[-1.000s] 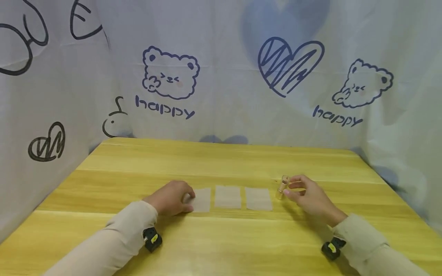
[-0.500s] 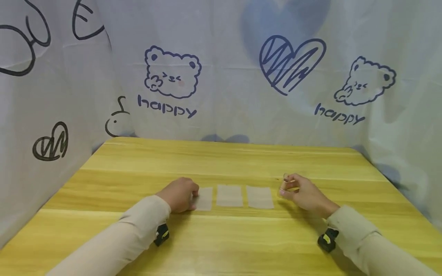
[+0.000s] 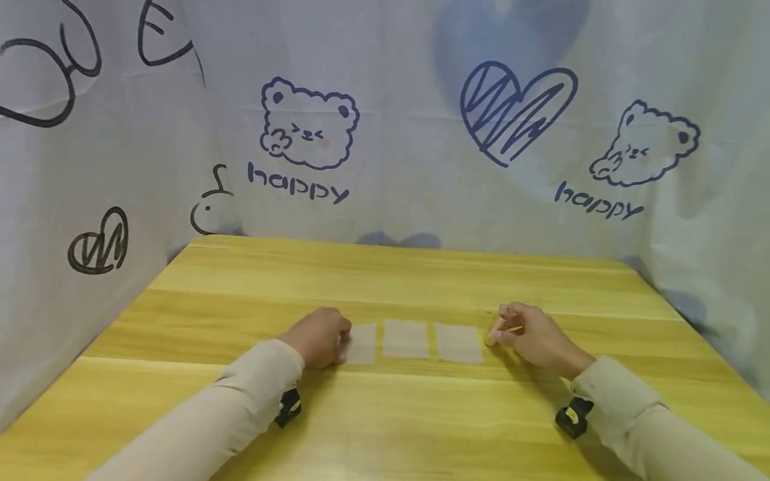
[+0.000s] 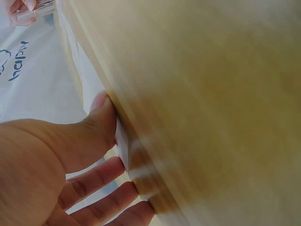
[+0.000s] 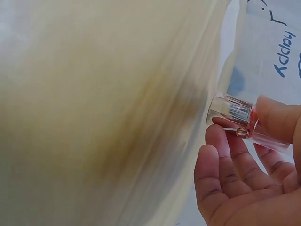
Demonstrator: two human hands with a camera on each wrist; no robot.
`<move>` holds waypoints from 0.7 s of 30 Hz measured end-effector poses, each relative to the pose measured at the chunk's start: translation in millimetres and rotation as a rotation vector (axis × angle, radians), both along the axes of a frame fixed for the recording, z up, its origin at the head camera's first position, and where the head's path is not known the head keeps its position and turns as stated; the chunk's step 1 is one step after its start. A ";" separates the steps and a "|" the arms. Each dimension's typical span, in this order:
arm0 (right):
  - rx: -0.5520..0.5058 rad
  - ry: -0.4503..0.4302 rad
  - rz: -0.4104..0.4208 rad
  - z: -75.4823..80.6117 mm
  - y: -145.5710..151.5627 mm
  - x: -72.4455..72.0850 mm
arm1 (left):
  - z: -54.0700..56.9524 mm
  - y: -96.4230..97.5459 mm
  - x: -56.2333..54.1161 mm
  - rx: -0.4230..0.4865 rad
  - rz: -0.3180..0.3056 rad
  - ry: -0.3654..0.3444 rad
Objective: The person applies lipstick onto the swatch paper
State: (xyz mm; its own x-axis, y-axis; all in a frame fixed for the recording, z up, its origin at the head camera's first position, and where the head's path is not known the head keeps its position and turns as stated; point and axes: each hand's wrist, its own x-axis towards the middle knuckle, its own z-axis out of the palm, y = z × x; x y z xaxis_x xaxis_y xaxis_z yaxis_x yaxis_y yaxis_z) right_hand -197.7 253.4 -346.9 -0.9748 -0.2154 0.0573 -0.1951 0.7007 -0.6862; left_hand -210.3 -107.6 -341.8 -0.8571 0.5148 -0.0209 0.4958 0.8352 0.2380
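The left hand (image 3: 319, 338), thumb and fingers apart, touches the leftmost paper (image 3: 363, 344) on the bench (image 3: 391, 427), perhaps to steady it. The right hand (image 3: 537, 337) pinches a clear tube (image 5: 237, 112) beside the rightmost paper (image 3: 460, 343), probably for control.

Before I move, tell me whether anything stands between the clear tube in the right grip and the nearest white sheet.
Nothing visible does: the tube, held in the right grip, is just beside the rightmost sheet. The left grip is at the leftmost sheet.
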 end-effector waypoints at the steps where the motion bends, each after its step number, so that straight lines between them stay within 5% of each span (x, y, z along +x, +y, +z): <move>1: -0.001 -0.002 0.001 0.5 0.6 -0.4 | -0.7 -0.4 0.1 0.001 0.001 -0.001; 15: -0.011 -0.008 -0.054 0.3 8.1 4.9 | -15.0 1.2 7.6 0.037 -0.021 -0.001; 21: -0.049 -0.011 -0.100 12.6 10.4 -4.2 | -7.0 -0.5 0.0 0.049 -0.012 0.020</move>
